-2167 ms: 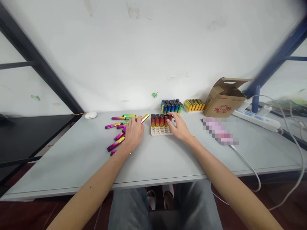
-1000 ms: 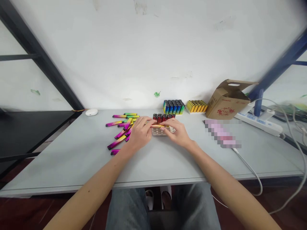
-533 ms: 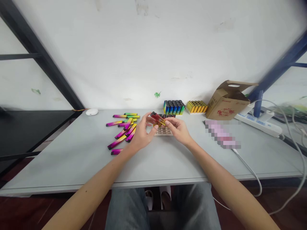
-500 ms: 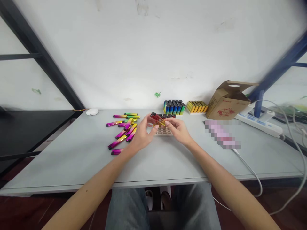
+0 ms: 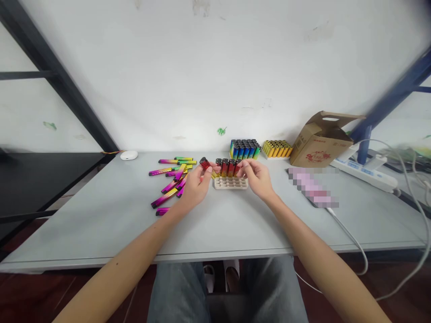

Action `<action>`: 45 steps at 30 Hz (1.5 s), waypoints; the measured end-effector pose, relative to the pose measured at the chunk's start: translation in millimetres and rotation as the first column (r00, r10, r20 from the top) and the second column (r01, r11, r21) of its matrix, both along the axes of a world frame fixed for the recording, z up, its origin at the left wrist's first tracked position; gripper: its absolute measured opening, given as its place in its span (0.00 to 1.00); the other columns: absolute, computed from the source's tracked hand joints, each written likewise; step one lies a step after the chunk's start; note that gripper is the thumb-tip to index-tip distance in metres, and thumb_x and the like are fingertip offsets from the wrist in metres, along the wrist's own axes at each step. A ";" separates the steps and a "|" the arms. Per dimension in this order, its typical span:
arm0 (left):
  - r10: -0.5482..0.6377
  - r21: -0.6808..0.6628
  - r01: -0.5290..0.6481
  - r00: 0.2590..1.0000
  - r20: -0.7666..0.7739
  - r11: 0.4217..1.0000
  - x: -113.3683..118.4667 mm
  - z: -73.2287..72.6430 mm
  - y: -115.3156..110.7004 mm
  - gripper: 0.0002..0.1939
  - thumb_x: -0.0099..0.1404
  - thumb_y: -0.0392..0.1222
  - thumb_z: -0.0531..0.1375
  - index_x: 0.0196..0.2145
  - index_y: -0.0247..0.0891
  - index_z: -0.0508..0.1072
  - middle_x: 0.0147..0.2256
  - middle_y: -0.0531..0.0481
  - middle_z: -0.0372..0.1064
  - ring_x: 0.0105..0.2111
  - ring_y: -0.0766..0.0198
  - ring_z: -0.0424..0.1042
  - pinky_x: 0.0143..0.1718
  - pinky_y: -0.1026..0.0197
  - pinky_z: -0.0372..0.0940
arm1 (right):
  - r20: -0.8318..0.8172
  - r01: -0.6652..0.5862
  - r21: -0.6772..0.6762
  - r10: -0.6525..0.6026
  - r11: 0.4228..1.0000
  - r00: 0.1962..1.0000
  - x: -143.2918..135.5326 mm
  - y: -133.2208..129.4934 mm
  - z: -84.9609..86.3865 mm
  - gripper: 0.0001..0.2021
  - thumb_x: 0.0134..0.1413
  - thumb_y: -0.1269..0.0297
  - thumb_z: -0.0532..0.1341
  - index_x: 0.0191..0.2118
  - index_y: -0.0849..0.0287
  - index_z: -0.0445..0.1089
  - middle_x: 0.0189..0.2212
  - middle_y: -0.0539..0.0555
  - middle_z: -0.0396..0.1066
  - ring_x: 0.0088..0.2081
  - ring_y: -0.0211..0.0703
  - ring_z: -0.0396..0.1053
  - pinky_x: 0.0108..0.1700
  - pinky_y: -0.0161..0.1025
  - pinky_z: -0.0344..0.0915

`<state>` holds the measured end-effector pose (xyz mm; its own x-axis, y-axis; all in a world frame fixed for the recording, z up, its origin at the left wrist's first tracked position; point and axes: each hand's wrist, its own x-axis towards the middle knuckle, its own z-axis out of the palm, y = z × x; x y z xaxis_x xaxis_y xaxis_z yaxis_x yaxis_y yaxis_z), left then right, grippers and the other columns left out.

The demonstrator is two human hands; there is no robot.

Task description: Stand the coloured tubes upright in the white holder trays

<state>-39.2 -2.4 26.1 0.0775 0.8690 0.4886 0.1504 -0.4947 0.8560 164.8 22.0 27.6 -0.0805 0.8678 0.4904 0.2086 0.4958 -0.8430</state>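
Note:
My left hand (image 5: 198,181) is closed around a red-and-yellow lighter (image 5: 204,163), its black top pointing up and left. My right hand (image 5: 257,179) has its fingers curled, thumb close to the index finger, around the right end of a row of upright red lighters (image 5: 231,167). A red lighter seems to be between those fingertips, though the fingers partly cover it. That row stands at the back of a pale tray (image 5: 230,185) with round holes; the front holes hold nothing. Left of my left hand lies a loose pile of purple, yellow and green lighters (image 5: 168,195).
Behind the tray stand a block of blue-green lighters (image 5: 245,149) and a block of yellow lighters (image 5: 277,149). An open cardboard box (image 5: 318,148), a power strip (image 5: 367,175) and a blurred pink phone-like item (image 5: 311,186) with a cable are right. A white case (image 5: 129,155) lies at back left.
My hands have parted: the left moved left with its lighter, the right moved right from it toward the row's end. More of the tray and the red row now shows.

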 end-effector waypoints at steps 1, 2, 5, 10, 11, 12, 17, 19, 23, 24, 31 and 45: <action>0.018 -0.014 -0.018 1.000 0.007 1.000 -0.9 2.0 -0.5 0.18 0.70 0.52 0.52 0.45 0.36 0.71 0.41 0.42 0.76 0.42 0.59 0.75 0.46 0.56 0.67 | -0.020 0.039 0.014 -0.038 0.999 0.999 2.0 2.1 -0.6 0.19 0.61 0.46 0.55 0.34 0.58 0.71 0.22 0.51 0.72 0.25 0.39 0.70 0.30 0.38 0.67; 0.034 -0.021 -0.034 0.999 0.007 0.999 -1.6 4.1 -1.2 0.17 0.70 0.53 0.53 0.44 0.36 0.70 0.39 0.43 0.76 0.41 0.60 0.75 0.45 0.57 0.68 | -0.036 0.077 0.026 -0.076 0.997 0.996 3.8 4.0 -1.1 0.19 0.60 0.46 0.55 0.33 0.58 0.70 0.21 0.51 0.72 0.25 0.40 0.70 0.30 0.37 0.67; 0.064 -0.029 -0.064 0.998 0.011 0.998 -2.1 9.9 -4.1 0.16 0.68 0.53 0.55 0.40 0.37 0.70 0.34 0.46 0.76 0.36 0.62 0.74 0.39 0.61 0.67 | -0.049 0.198 0.051 -0.196 0.979 0.979 7.5 7.7 -2.3 0.19 0.60 0.47 0.55 0.32 0.58 0.71 0.24 0.52 0.73 0.28 0.41 0.71 0.29 0.37 0.67; 0.104 -0.088 -0.104 0.995 -0.009 0.991 -0.8 14.1 -7.1 0.15 0.66 0.53 0.58 0.34 0.37 0.69 0.29 0.47 0.75 0.29 0.65 0.72 0.30 0.64 0.64 | -0.002 0.278 0.064 -0.279 0.958 0.960 10.0 9.8 -4.8 0.18 0.61 0.50 0.54 0.32 0.58 0.72 0.28 0.54 0.75 0.32 0.43 0.73 0.31 0.38 0.67; 0.099 -0.097 -0.100 0.995 -0.008 0.990 -0.5 14.7 -7.5 0.15 0.66 0.53 0.57 0.33 0.37 0.69 0.28 0.47 0.75 0.28 0.65 0.72 0.30 0.63 0.65 | 0.003 0.272 0.067 -0.273 0.960 0.962 10.4 10.0 -5.5 0.19 0.61 0.50 0.53 0.32 0.58 0.72 0.28 0.54 0.75 0.32 0.44 0.73 0.32 0.38 0.67; 0.086 -0.107 -0.085 0.996 -0.002 0.991 -0.2 15.5 -8.1 0.16 0.67 0.53 0.56 0.32 0.36 0.69 0.27 0.47 0.75 0.27 0.64 0.72 0.31 0.63 0.65 | 0.006 0.263 0.073 -0.265 0.962 0.964 10.8 10.0 -6.3 0.20 0.62 0.50 0.52 0.32 0.58 0.72 0.29 0.54 0.75 0.33 0.44 0.73 0.32 0.39 0.67; 0.025 -0.124 -0.026 1.000 -0.010 0.992 1.2 19.3 -10.7 0.22 0.69 0.54 0.53 0.23 0.37 0.67 0.20 0.47 0.71 0.25 0.64 0.72 0.32 0.62 0.66 | 0.077 0.286 0.172 -0.303 0.943 0.950 12.8 10.4 -7.7 0.22 0.65 0.51 0.47 0.33 0.58 0.73 0.33 0.55 0.74 0.38 0.46 0.71 0.38 0.42 0.67; 0.014 -0.150 -0.011 1.000 0.017 0.989 1.3 19.3 -10.2 0.21 0.69 0.53 0.53 0.23 0.37 0.67 0.20 0.48 0.71 0.23 0.64 0.71 0.31 0.61 0.67 | 0.124 0.319 0.237 -0.354 0.918 0.927 13.8 11.8 -7.6 0.21 0.65 0.52 0.47 0.34 0.57 0.73 0.35 0.56 0.74 0.41 0.48 0.69 0.43 0.46 0.66; 0.013 -0.191 -0.001 0.998 0.065 0.982 0.0 16.4 -6.5 0.19 0.67 0.53 0.55 0.25 0.37 0.66 0.19 0.53 0.67 0.18 0.68 0.66 0.24 0.63 0.63 | 0.172 0.326 0.287 -0.384 0.901 0.907 15.7 17.0 -10.5 0.22 0.67 0.52 0.45 0.40 0.57 0.72 0.41 0.59 0.72 0.47 0.51 0.67 0.53 0.52 0.62; 0.016 -0.197 -0.003 0.998 0.069 0.980 -0.4 15.7 -5.8 0.19 0.67 0.54 0.56 0.25 0.38 0.65 0.18 0.54 0.64 0.16 0.69 0.63 0.22 0.63 0.60 | 0.183 0.318 0.277 -0.375 0.907 0.909 16.1 18.3 -11.9 0.22 0.67 0.52 0.44 0.42 0.57 0.72 0.43 0.60 0.72 0.48 0.51 0.67 0.54 0.52 0.61; -0.025 -0.243 0.075 0.979 0.202 0.967 -2.8 16.5 -6.1 0.21 0.62 0.55 0.60 0.24 0.41 0.56 0.17 0.59 0.50 0.16 0.72 0.51 0.17 0.65 0.48 | 0.274 0.198 0.209 -0.252 0.958 0.928 15.7 20.5 -18.7 0.24 0.67 0.48 0.43 0.51 0.58 0.68 0.49 0.61 0.70 0.53 0.52 0.65 0.57 0.53 0.60; -0.171 -0.372 0.271 0.945 0.279 0.888 -4.9 16.2 0.2 0.22 0.65 0.61 0.50 0.23 0.41 0.59 0.21 0.55 0.51 0.19 0.67 0.52 0.22 0.60 0.55 | 0.299 0.191 0.233 -0.257 0.954 0.919 16.4 22.0 -21.9 0.23 0.67 0.50 0.42 0.51 0.58 0.67 0.49 0.61 0.69 0.54 0.51 0.64 0.59 0.54 0.59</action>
<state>-44.2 -2.3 42.3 0.2186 0.9669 0.1315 -0.1493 -0.1000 0.9837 181.1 44.0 5.7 -0.0774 0.7710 0.6322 0.5770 0.5518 -0.6022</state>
